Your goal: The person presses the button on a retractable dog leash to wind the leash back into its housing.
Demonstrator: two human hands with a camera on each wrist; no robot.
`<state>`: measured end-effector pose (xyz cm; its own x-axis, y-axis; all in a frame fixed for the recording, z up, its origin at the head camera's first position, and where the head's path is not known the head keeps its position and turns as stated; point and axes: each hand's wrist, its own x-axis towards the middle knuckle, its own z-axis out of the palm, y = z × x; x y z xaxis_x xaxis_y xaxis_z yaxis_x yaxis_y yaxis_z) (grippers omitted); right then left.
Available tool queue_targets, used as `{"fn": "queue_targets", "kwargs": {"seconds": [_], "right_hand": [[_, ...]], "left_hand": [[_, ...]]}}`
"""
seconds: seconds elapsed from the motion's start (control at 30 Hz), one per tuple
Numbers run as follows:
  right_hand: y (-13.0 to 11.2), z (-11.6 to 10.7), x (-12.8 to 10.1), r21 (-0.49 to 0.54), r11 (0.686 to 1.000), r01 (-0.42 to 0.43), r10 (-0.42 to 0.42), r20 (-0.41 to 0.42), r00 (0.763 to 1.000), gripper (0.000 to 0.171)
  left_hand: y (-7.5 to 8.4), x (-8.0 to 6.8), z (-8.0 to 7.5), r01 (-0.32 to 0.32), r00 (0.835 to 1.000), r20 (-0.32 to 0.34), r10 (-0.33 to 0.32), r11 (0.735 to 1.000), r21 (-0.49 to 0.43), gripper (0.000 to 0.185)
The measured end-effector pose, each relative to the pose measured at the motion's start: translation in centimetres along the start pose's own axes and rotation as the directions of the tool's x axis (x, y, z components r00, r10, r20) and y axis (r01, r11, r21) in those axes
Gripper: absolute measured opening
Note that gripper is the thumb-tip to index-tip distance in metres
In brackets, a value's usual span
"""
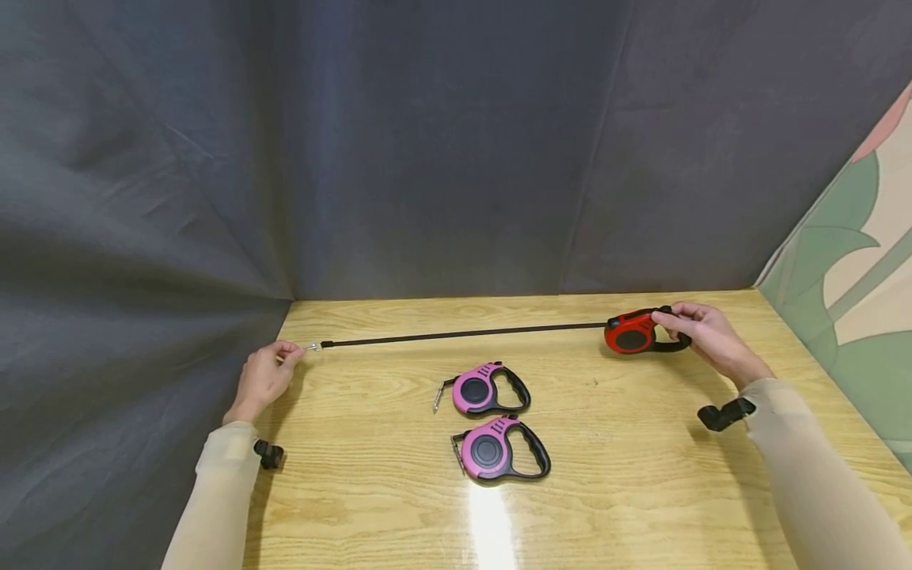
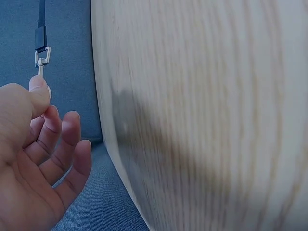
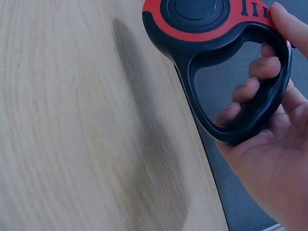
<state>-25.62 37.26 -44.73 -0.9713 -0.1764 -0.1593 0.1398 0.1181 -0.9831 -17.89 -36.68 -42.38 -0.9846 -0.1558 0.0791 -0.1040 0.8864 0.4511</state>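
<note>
A red and black retractable dog leash (image 1: 630, 332) is held off the table at the right in the head view. My right hand (image 1: 705, 336) grips its black handle (image 3: 260, 115), with the fingers curled through the loop. From its casing a black strap (image 1: 456, 334) stretches taut to the left. At the strap's far end, my left hand (image 1: 267, 376) pinches the silver metal clip (image 2: 42, 61) between thumb and index finger; the other fingers are loosely bent. Two pink and black retractable leashes, an upper one (image 1: 473, 392) and a lower one (image 1: 488, 451), lie on the table between my hands.
The wooden table (image 1: 356, 491) meets a dark grey cloth wall (image 1: 442, 158) at the back and another on the left. A panel with green leaf shapes (image 1: 855, 317) borders the right side. A bright reflection shows near the front.
</note>
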Motion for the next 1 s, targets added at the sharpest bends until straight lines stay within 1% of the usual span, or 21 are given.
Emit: {"fn": "queue_targets", "kwargs": {"seconds": [0.13,0.4,0.53,0.7,0.9,1.0], "right_hand": [[0.11,0.05,0.17,-0.037,0.999,0.0,-0.001,-0.007,1.0,0.021],[0.15,-0.07,0.54,-0.001,1.0,-0.011,0.011,0.006,1.0,0.022],[0.0,0.01,0.64,-0.017,1.0,-0.01,0.01,0.011,1.0,0.021],[-0.25,0.14,0.64,-0.058,0.998,0.003,-0.003,0.004,1.0,0.022],[-0.29,0.2,0.67,-0.042,0.999,-0.002,0.002,0.007,1.0,0.021],[-0.27,0.21,0.66,-0.037,0.999,-0.009,0.009,0.01,1.0,0.021]], "left_hand": [[0.18,0.02,0.07,-0.001,1.0,0.001,0.001,1.0,-0.006,0.04],[0.11,0.15,0.42,-0.017,1.0,-0.022,0.017,1.0,-0.011,0.036],[-0.03,0.26,0.48,-0.018,0.999,-0.033,0.018,1.0,-0.011,0.035],[0.1,0.25,0.41,-0.015,1.0,-0.027,0.015,1.0,-0.015,0.034],[0.33,0.04,0.49,-0.025,1.0,-0.01,0.025,0.999,-0.025,0.037],[0.36,0.04,0.46,-0.03,0.999,-0.011,0.03,0.999,-0.024,0.036]]}}
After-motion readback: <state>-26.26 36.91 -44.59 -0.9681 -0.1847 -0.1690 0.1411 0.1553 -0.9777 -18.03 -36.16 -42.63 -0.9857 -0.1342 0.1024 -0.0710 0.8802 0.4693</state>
